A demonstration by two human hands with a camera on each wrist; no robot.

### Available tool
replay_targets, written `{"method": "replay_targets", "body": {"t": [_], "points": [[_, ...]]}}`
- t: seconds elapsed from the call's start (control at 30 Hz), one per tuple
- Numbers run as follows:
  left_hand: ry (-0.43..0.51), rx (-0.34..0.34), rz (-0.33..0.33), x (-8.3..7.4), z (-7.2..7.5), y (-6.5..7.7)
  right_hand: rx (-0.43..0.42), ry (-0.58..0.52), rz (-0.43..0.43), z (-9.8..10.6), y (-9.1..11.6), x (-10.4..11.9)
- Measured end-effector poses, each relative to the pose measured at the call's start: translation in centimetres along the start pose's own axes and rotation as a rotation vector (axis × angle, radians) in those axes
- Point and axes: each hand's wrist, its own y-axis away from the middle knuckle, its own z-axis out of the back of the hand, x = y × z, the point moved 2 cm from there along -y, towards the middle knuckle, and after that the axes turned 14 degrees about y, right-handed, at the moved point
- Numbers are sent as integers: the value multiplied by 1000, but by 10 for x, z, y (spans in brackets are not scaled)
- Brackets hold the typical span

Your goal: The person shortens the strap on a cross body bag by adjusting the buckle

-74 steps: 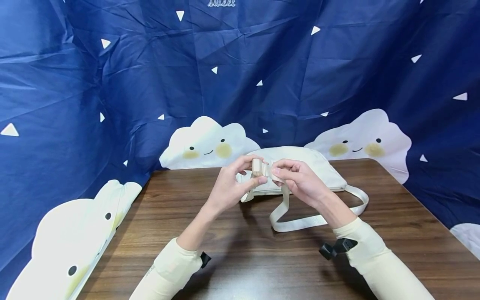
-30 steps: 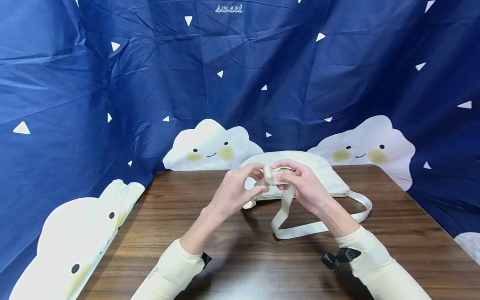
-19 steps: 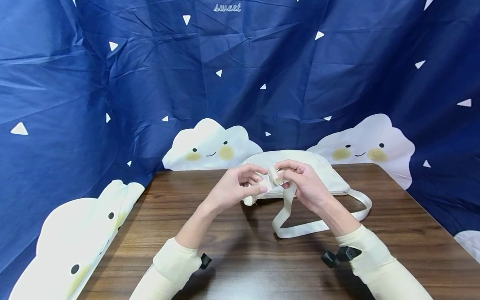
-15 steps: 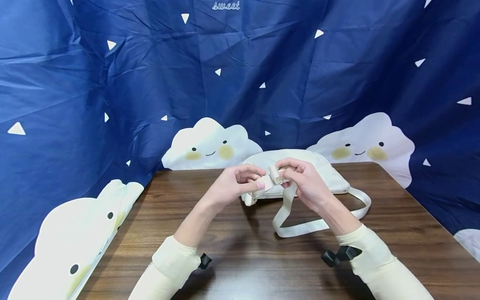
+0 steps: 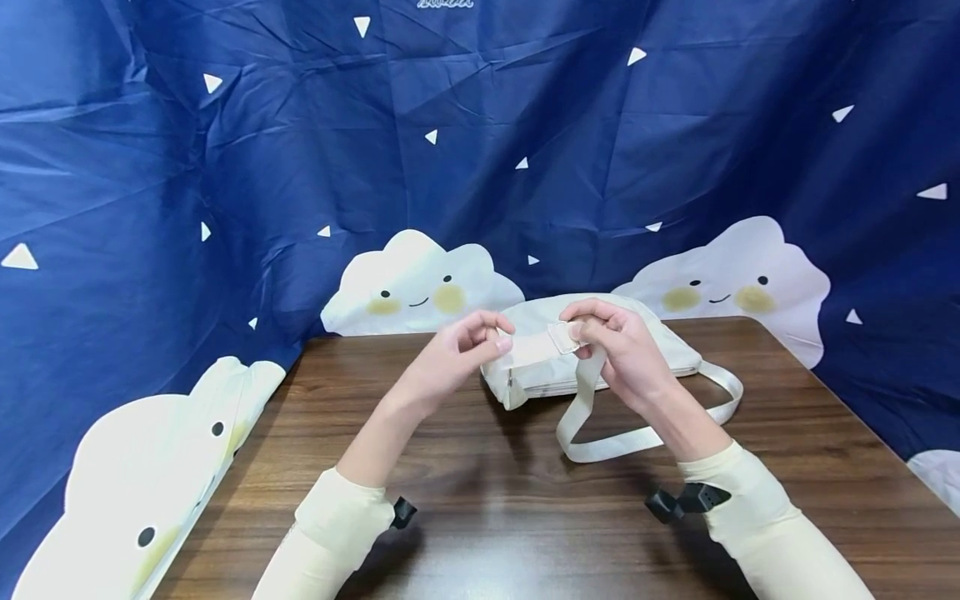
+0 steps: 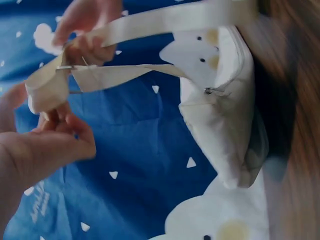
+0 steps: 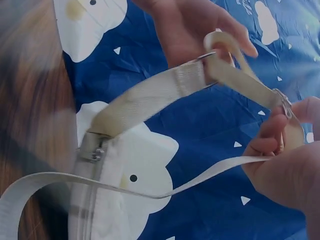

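Note:
A white bag (image 5: pixel 540 313) with a zipper (image 7: pixel 89 210) lies at the back of the table. Its pale strap (image 5: pixel 531 349) is stretched between both hands, above the bag's front. My left hand (image 5: pixel 450 360) pinches the strap near a loop of webbing, which the left wrist view shows as a rounded fold (image 6: pixel 47 92). The right hand (image 5: pixel 626 354) grips the strap by a rectangular metal slider buckle (image 5: pixel 563 337), thumb against it. A second metal ring (image 7: pixel 206 56) shows beside the left hand in the right wrist view. The fingertips behind the strap are partly hidden.
The strap's remaining length (image 5: pixel 615 446) curves over the brown wooden table (image 5: pixel 480 517) in front of the bag and round its right end. A blue curtain (image 5: pixel 480 167) with printed clouds hangs behind and left of the table.
The hands have drawn apart, left hand leftward and right hand rightward. The short bunched fold between them is now a longer flat stretch of strap, with the slider buckle in plain sight.

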Motion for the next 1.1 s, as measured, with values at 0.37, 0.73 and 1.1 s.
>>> {"method": "replay_targets", "body": {"t": [0.37,0.73,1.1], "points": [[-270,-22,-57,-3,-5,3,198,142,44,-2,6,8],[-313,14,-200,7,-20,1,190,210,39,-1,9,7],[-577,-46,-450,3,-22,2,148,518,65,-2,14,14]]}}
